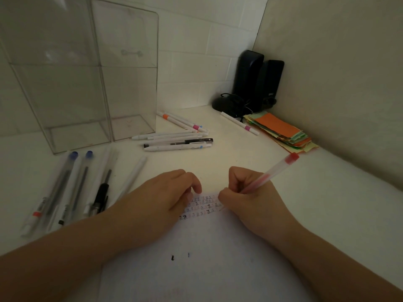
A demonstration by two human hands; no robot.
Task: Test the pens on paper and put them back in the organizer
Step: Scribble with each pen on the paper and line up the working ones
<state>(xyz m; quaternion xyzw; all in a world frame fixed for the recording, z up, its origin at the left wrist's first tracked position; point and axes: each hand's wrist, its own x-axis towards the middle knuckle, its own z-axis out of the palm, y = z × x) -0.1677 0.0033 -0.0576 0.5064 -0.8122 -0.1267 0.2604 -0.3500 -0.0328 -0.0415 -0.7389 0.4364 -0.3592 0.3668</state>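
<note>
The right hand [244,199] grips a red pen [269,174] with curled fingers; the capped red end points up and away to the right, and the tip is down at the paper [207,258], at the right end of some rows of small written marks [200,205]. The left hand [165,197] rests on the paper just to the left of the right hand, with its fingers loosely bent and pressing on the sheet beside the marks; it holds nothing. The marks lie between the two hands.

To the left of the left hand, a group of clear gel pens [65,188] lies on the white desk [239,149], two of them with blue ends. Beyond both hands, near the middle, a small heap of white pens [176,140] lies flat, one of them with a black barrel. Behind the gel pens and left of this heap stands the transparent organizer [87,83], upright, with nothing visible inside.

Further from the right hand, one white pen with a pink band [239,123] lies alone, touching a stack of colored papers [281,132]. Behind it, in the corner, stand two dark speakers [257,81] with a black cable [231,103].
</note>
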